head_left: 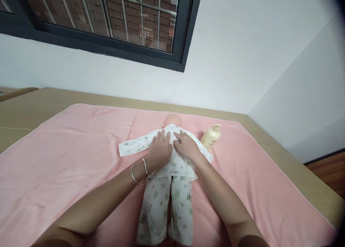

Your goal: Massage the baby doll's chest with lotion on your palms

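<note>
A baby doll (173, 120) lies face down on a pink blanket (67, 157), dressed in a white printed top and trousers (164, 204). My left hand (159, 150) rests flat on the doll's back, fingers stretched out, with two bangles on its wrist. Beside it my right hand (185, 145) also lies on the back, fingers spread on the cloth. The two hands touch near the middle of the top. One sleeve (134, 144) of the top stretches out to the left.
A cream lotion bottle (211, 136) lies on the blanket just right of the doll. The blanket covers a tan bed or table (32, 107) against a white wall, under a barred window (107, 17). Wooden floor (330, 171) shows at the right.
</note>
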The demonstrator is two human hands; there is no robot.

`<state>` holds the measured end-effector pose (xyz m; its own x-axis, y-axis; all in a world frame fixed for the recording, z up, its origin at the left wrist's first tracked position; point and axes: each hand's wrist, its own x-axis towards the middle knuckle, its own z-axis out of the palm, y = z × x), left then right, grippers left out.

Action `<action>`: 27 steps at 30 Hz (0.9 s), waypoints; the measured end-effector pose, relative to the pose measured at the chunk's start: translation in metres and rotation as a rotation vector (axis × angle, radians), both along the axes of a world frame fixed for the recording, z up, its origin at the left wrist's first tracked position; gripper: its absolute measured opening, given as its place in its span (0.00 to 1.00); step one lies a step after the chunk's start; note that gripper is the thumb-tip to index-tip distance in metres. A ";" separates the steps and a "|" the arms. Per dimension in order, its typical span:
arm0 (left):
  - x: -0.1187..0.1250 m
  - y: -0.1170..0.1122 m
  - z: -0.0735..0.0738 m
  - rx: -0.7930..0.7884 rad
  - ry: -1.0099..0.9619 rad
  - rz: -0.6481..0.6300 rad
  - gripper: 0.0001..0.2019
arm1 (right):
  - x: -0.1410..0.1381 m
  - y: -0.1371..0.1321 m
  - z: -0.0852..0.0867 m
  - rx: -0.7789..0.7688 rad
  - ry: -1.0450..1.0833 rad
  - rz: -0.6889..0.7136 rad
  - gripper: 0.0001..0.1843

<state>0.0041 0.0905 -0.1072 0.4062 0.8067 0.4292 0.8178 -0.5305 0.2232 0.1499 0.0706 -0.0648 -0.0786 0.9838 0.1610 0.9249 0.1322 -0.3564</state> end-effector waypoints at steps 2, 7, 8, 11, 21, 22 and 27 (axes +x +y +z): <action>0.004 -0.011 -0.001 0.003 0.022 0.015 0.28 | 0.009 0.012 -0.004 0.045 0.075 0.013 0.25; 0.001 0.000 -0.001 -0.023 -0.083 -0.017 0.26 | 0.006 0.018 -0.016 0.165 0.017 -0.033 0.25; -0.002 0.008 -0.002 -0.040 -0.126 -0.032 0.25 | 0.002 0.015 -0.016 0.152 -0.030 -0.010 0.25; -0.009 0.028 -0.004 -0.071 -0.246 -0.082 0.23 | -0.012 -0.003 -0.014 0.084 -0.147 0.045 0.29; 0.005 -0.008 -0.007 0.053 -0.083 -0.028 0.24 | 0.008 0.007 0.000 0.000 0.077 0.055 0.29; 0.007 -0.011 -0.007 0.055 -0.070 -0.013 0.24 | 0.012 0.012 -0.002 0.028 0.121 0.056 0.29; 0.004 -0.005 -0.004 0.042 -0.057 -0.012 0.24 | 0.005 0.017 -0.019 0.156 0.139 0.010 0.26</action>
<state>0.0083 0.0856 -0.1111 0.3896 0.7826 0.4855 0.7978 -0.5502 0.2466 0.1545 0.0879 -0.0836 -0.0541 0.9455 0.3211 0.8666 0.2042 -0.4553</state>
